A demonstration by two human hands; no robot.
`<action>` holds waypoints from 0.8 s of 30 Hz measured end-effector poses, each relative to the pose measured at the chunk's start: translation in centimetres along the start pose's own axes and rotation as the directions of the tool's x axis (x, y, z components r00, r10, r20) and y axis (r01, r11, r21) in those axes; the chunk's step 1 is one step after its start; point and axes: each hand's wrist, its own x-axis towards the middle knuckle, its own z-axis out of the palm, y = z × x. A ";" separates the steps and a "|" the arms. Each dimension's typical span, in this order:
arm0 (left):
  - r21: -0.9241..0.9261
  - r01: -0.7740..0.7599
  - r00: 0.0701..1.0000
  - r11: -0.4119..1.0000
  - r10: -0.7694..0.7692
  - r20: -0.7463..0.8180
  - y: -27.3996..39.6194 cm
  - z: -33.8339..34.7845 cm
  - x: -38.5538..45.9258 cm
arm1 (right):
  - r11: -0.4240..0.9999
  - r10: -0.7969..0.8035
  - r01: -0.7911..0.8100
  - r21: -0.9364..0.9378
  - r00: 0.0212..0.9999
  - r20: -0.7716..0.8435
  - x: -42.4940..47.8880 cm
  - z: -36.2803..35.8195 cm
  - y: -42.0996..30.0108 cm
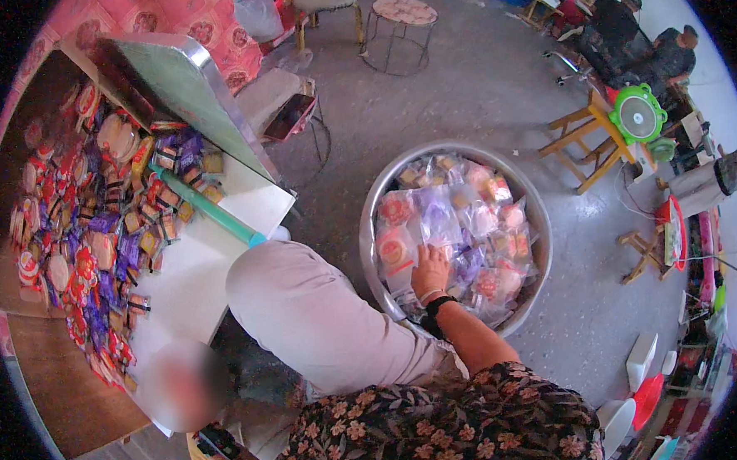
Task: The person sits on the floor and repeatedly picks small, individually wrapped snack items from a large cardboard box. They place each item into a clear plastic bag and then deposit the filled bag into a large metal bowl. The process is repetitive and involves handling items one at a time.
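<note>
My right hand [432, 272], palm down with fingers a little spread, rests on clear plastic packs [439, 215] heaped in a round metal basin [541, 251]. Red, purple and yellow-brown wrapped pieces show through the packs. A dark band circles that wrist. At the lower left, a blurred patch covers my left hand [179, 385], so its fingers and anything in them are hidden; a black watch [215, 439] shows on its wrist. That hand is by the white tabletop [181, 289], near a large pile of small wrapped pieces [102, 241] in red, purple and yellow packaging.
A teal tube [207, 206] reaches from the pile towards my knee. Behind it leans a metal-edged board [207, 96]. Beyond are a round stool [405, 12] and a wooden stool [589, 141] with a green fan [640, 114]. People [674, 55] sit at the far right.
</note>
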 end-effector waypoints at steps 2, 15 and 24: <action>-0.511 0.374 0.913 0.774 -0.404 0.057 0.5 -0.2 0.3 | 0.987 -0.140 0.150 -0.065 0.981 0.136 0.0 1.1 0.1; -0.421 0.349 0.912 0.837 -0.406 -0.052 1.5 1.8 -0.4 | 0.988 -0.021 -0.056 0.146 0.877 0.481 1.3 2.4 -1.4; -0.460 0.365 0.894 0.809 -0.443 -0.069 2.0 3.4 -0.5 | 0.971 -0.147 0.209 -0.113 0.903 0.404 1.2 -0.7 -1.4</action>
